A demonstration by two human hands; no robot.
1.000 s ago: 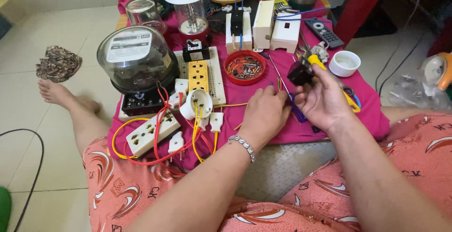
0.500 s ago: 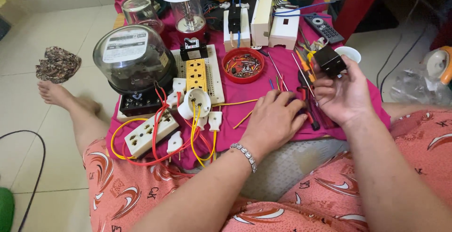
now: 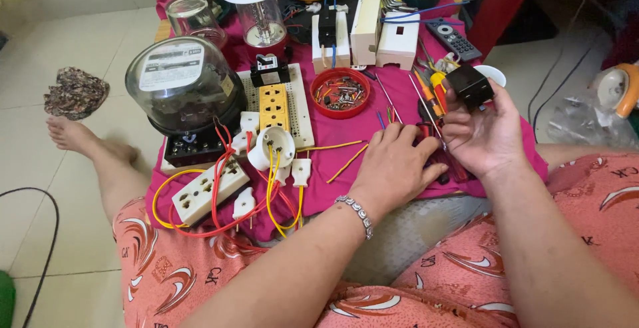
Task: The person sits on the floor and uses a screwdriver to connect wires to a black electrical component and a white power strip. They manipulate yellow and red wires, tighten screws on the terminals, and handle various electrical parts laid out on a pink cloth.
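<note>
Pale floor tiles surround a magenta cloth spread as a work surface, crowded with electrical parts. Largest among them is a glass-domed electricity meter at the left, with a white perforated board beside it carrying a yellow socket. Nearer the knees lie a white socket strip looped with red and yellow wires and a round white lamp holder. A red bowl of screws sits mid-cloth, and white switch boxes stand behind it.

The right hand holds a small black box-shaped part raised just above the cloth's right edge, fingers closed around its lower side, thumb against the near face. The left hand rests palm down on the cloth, fingers spread and curled over a bundle of screwdrivers and pliers; whether it actually grips one I cannot tell, since the fingertips hide the handles.

To handle this well, I judge the black part should be kept steady and turned so its terminals face the eyes. The tool is best picked by its handle alone, without dragging loose wire offcuts along. Keeping the screws' bowl within reach should also help prevent small pieces from being lost in the folds.
</note>
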